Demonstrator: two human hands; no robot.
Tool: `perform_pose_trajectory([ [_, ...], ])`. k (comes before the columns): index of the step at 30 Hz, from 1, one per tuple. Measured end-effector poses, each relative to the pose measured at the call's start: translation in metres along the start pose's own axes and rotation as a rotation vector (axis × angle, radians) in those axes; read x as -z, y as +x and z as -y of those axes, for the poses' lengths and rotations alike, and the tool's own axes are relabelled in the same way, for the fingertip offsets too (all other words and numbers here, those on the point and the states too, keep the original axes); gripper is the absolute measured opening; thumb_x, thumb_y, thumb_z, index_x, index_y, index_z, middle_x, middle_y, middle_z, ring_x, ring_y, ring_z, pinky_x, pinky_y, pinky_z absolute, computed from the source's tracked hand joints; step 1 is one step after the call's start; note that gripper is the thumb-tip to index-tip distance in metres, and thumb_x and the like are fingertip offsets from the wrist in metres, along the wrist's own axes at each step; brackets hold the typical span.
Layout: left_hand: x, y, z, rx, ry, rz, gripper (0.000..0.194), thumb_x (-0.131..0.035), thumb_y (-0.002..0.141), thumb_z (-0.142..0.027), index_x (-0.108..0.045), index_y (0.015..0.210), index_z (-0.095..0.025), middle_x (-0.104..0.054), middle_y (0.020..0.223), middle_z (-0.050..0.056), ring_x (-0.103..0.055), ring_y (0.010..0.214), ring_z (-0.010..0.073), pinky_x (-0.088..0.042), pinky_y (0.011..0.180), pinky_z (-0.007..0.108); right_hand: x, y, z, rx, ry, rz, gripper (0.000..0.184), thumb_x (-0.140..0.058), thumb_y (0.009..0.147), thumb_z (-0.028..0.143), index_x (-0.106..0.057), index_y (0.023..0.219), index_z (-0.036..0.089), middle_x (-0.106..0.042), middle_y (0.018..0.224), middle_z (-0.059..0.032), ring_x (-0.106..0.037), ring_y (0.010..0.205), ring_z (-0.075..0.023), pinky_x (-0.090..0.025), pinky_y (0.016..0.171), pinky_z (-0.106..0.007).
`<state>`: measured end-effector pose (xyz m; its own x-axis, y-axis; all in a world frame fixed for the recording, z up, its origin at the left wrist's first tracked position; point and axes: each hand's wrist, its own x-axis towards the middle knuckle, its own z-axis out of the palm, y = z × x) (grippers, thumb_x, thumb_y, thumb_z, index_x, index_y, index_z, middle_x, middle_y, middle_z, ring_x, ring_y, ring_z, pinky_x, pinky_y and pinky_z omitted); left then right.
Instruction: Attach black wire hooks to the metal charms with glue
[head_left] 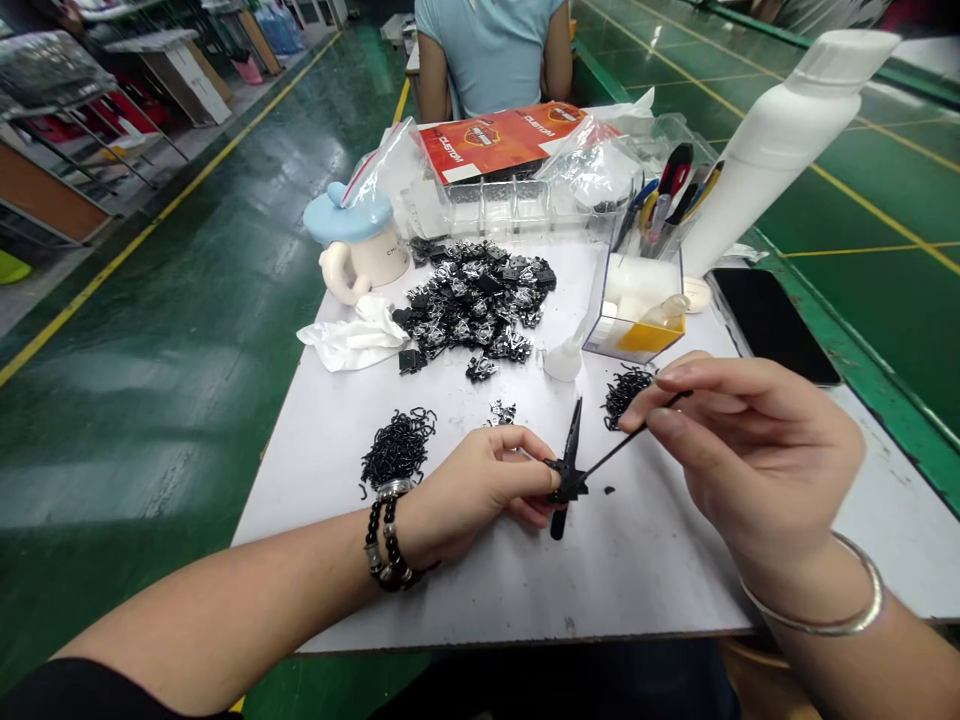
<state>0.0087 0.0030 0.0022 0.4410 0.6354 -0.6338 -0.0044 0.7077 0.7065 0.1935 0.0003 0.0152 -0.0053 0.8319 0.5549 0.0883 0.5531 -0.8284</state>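
Head view: we see one broad heap [480,300] of black-and-silver pieces, too many to count, at upper centre.
Below it are our two hands, fingers closed: the right hand [765,440] at right, the left hand [480,482] at lower centre. We count two piles of black bits, a left pile [396,447] and a right pile [624,396]. Our right fingers pinch one thin rod [626,445]; our left grip one small black part [568,484], just below centre, probably light, stiff, best held by its edges.

1 head-worn view, forward and down, close above the table [645,590]
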Motion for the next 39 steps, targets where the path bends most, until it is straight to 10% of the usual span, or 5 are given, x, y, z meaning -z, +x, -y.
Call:
perform_pose_trajectory([
  [10, -0.0007, -0.0025, -0.0002, -0.021, 0.009, -0.013, 0.016, -0.068, 0.064, -0.018, -0.057, 0.074, -0.013, -0.066, 0.063, 0.004, -0.062, 0.056, 0.0119, -0.051, 0.052, 0.022, -0.0004, 0.0059, -0.0098, 0.059, 0.01, -0.243, 0.026, -0.07, 0.073, 0.009, -0.069, 0.095, 0.023, -0.064, 0.069, -0.0003, -0.063, 0.062, -0.0169, -0.052, 0.057, -0.032],
  [39, -0.0009, -0.0013, 0.0015, -0.03, 0.033, -0.014, 0.018, -0.068, 0.062, -0.02, -0.057, 0.074, -0.013, -0.066, 0.063, 0.004, -0.062, 0.056, 0.012, -0.052, 0.05, 0.021, 0.0023, 0.0034, -0.0102, -0.014, 0.026, -0.158, 0.025, -0.068, 0.075, 0.008, -0.067, 0.097, 0.022, -0.065, 0.072, -0.0006, -0.064, 0.067, -0.0169, -0.053, 0.063, -0.032],
])
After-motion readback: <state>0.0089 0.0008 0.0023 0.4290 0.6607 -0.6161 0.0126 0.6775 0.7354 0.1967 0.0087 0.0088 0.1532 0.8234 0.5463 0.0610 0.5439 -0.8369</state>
